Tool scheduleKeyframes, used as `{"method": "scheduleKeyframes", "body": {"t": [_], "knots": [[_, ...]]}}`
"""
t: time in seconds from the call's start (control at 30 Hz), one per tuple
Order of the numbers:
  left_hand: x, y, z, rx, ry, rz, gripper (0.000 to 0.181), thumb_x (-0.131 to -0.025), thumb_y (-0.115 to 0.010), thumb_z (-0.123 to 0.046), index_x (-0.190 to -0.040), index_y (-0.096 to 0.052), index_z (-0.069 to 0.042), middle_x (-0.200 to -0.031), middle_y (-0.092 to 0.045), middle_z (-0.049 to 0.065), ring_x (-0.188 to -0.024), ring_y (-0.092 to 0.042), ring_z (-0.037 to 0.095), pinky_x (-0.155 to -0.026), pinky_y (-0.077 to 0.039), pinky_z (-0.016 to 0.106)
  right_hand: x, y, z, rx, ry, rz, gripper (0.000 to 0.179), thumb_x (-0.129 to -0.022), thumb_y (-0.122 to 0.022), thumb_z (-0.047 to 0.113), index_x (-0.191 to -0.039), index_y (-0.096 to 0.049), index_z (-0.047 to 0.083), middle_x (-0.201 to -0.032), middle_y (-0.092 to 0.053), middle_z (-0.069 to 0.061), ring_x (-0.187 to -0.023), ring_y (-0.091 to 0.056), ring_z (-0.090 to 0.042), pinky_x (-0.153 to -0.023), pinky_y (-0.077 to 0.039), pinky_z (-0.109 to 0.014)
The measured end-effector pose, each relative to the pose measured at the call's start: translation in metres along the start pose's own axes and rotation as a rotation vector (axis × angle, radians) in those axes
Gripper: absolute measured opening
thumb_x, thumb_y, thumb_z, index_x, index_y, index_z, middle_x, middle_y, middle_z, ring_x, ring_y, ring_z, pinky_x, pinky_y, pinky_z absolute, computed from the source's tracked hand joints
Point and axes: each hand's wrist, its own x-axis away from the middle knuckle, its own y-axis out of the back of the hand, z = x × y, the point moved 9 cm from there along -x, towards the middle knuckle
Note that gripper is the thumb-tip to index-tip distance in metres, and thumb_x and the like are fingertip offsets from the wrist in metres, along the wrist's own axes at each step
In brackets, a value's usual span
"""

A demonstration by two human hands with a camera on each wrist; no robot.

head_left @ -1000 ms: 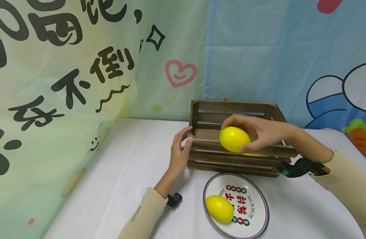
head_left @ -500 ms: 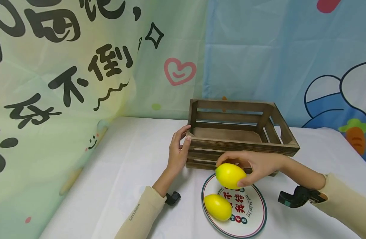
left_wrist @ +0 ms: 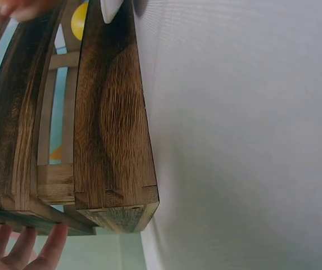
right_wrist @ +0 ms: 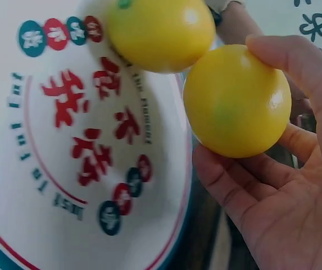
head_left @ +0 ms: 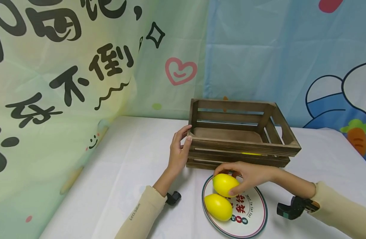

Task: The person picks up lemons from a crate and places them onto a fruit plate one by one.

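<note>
In the head view, my right hand pinches a yellow lemon between thumb and fingers over the upper part of a white plate. A second lemon lies on the plate's left side, and the held one overlaps it in this view. The right wrist view has the held lemon near the plate's rim beside the other lemon. My left hand touches the left end of a brown slatted wooden crate. Its fingers lie fairly straight against that end panel in the left wrist view.
Through the crate's front slats shows another yellow fruit. The crate stands behind the plate on a white tablecloth. A printed cloth backdrop rises behind and to the left.
My right hand has lifted the lemon out of the crate, over its front slat, and lowered it toward the plate beside the other lemon. The left hand stays at the crate's end.
</note>
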Motion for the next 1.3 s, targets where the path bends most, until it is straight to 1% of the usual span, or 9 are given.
{"method": "scheduleKeyframes", "body": {"t": [0.13,0.27,0.4,0.5,0.67,0.83,1.0,1.13,1.3], "knots": [[0.0,-0.001,-0.001,0.002,0.0,0.003,0.039,-0.101,-0.047,-0.024,-0.139,-0.051,-0.016,-0.137,-0.051,0.011,-0.124,-0.053,0.03,-0.077,-0.051,0.04,-0.001,-0.005,-0.009,0.01,-0.039,0.001,0.054,-0.087,-0.071,0.021,-0.134,-0.05,0.006,-0.13,-0.054,-0.008,-0.105,-0.053,-0.016,-0.09,-0.049,-0.03],[-0.002,-0.002,-0.001,0.0,0.016,0.003,0.04,-0.098,-0.048,-0.012,-0.137,-0.051,-0.007,-0.136,-0.05,0.018,-0.123,-0.052,0.036,-0.077,-0.051,0.042,-0.001,-0.007,-0.015,0.013,-0.078,0.001,0.054,-0.088,-0.072,0.022,-0.135,-0.05,0.007,-0.129,-0.054,-0.008,-0.103,-0.053,-0.016,-0.089,-0.049,-0.029],[-0.003,-0.003,-0.001,-0.001,0.03,0.006,0.039,-0.097,-0.048,-0.009,-0.136,-0.05,-0.002,-0.134,-0.05,0.022,-0.123,-0.052,0.039,-0.077,-0.051,0.041,-0.001,-0.009,-0.02,0.012,-0.107,0.0,0.054,-0.088,-0.072,0.023,-0.135,-0.05,0.007,-0.128,-0.055,-0.006,-0.102,-0.053,-0.015,-0.088,-0.049,-0.029],[-0.001,-0.003,-0.001,0.002,0.022,0.002,0.04,-0.098,-0.048,-0.013,-0.137,-0.051,-0.007,-0.135,-0.051,0.018,-0.123,-0.053,0.036,-0.077,-0.051,0.04,-0.001,-0.011,-0.022,0.019,-0.111,-0.005,0.055,-0.088,-0.073,0.025,-0.135,-0.051,0.008,-0.128,-0.055,-0.005,-0.101,-0.053,-0.014,-0.087,-0.049,-0.029],[0.0,-0.001,-0.002,0.006,-0.007,-0.006,0.04,-0.1,-0.047,-0.024,-0.139,-0.052,-0.017,-0.136,-0.052,0.011,-0.123,-0.053,0.029,-0.076,-0.051,0.038,-0.003,-0.011,-0.022,0.002,-0.089,-0.013,0.052,-0.089,-0.072,0.024,-0.134,-0.052,0.006,-0.128,-0.057,-0.005,-0.101,-0.055,-0.013,-0.086,-0.051,-0.029],[0.0,-0.001,-0.003,0.008,-0.018,-0.007,0.041,-0.1,-0.047,-0.03,-0.139,-0.052,-0.017,-0.135,-0.052,0.01,-0.123,-0.054,0.03,-0.076,-0.052,0.038,-0.003,-0.009,-0.023,-0.008,-0.071,-0.02,0.048,-0.09,-0.07,0.023,-0.133,-0.055,0.007,-0.129,-0.058,-0.006,-0.102,-0.056,-0.013,-0.084,-0.051,-0.029],[0.0,-0.001,-0.003,0.006,-0.003,-0.007,0.04,-0.1,-0.047,-0.026,-0.139,-0.052,-0.017,-0.135,-0.052,0.01,-0.123,-0.053,0.03,-0.077,-0.052,0.039,-0.002,-0.004,-0.018,0.007,-0.038,-0.043,0.04,-0.093,-0.067,0.022,-0.129,-0.058,0.007,-0.123,-0.06,-0.006,-0.098,-0.055,-0.014,-0.081,-0.052,-0.029],[0.0,0.0,-0.002,0.004,-0.003,-0.009,0.04,-0.1,-0.046,-0.023,-0.139,-0.052,-0.017,-0.135,-0.052,0.011,-0.123,-0.053,0.03,-0.076,-0.051,0.041,-0.001,0.003,-0.012,0.033,-0.014,-0.067,0.03,-0.094,-0.065,0.021,-0.122,-0.063,0.009,-0.117,-0.063,-0.005,-0.095,-0.057,-0.013,-0.078,-0.054,-0.029],[0.001,0.0,-0.002,0.0,0.0,-0.006,0.039,-0.1,-0.046,-0.023,-0.138,-0.052,-0.018,-0.136,-0.052,0.011,-0.124,-0.053,0.03,-0.077,-0.051,0.042,0.001,0.01,-0.005,0.061,0.022,-0.092,0.022,-0.095,-0.063,0.019,-0.115,-0.067,0.013,-0.115,-0.065,-0.004,-0.095,-0.06,-0.012,-0.078,-0.054,-0.029]]}}
